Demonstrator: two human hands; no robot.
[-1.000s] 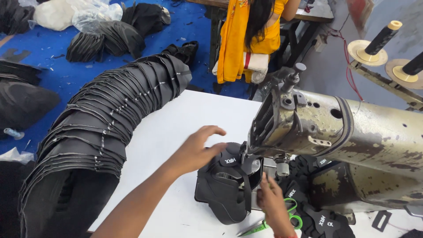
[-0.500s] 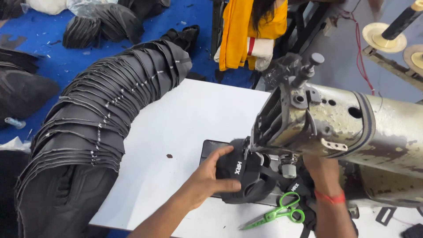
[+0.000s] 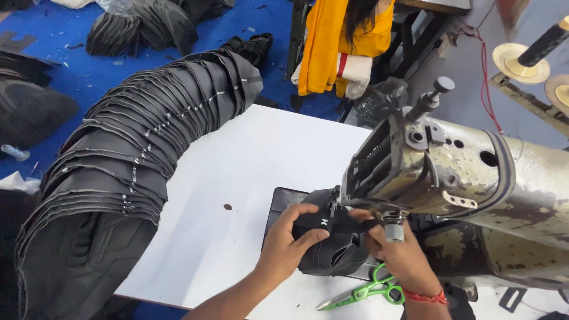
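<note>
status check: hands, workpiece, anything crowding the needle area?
Left hand and right hand both gripping black fabric piece under sewing machine head. Green scissors on white table beside right hand. Stack of black pieces far left, apart.

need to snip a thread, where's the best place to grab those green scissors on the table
By the green loop handles, coming from the right, beside the right hand. The green scissors lie flat on the white table, closed blades pointing left toward the table's near edge, so the handles are the safe, open end.
</note>
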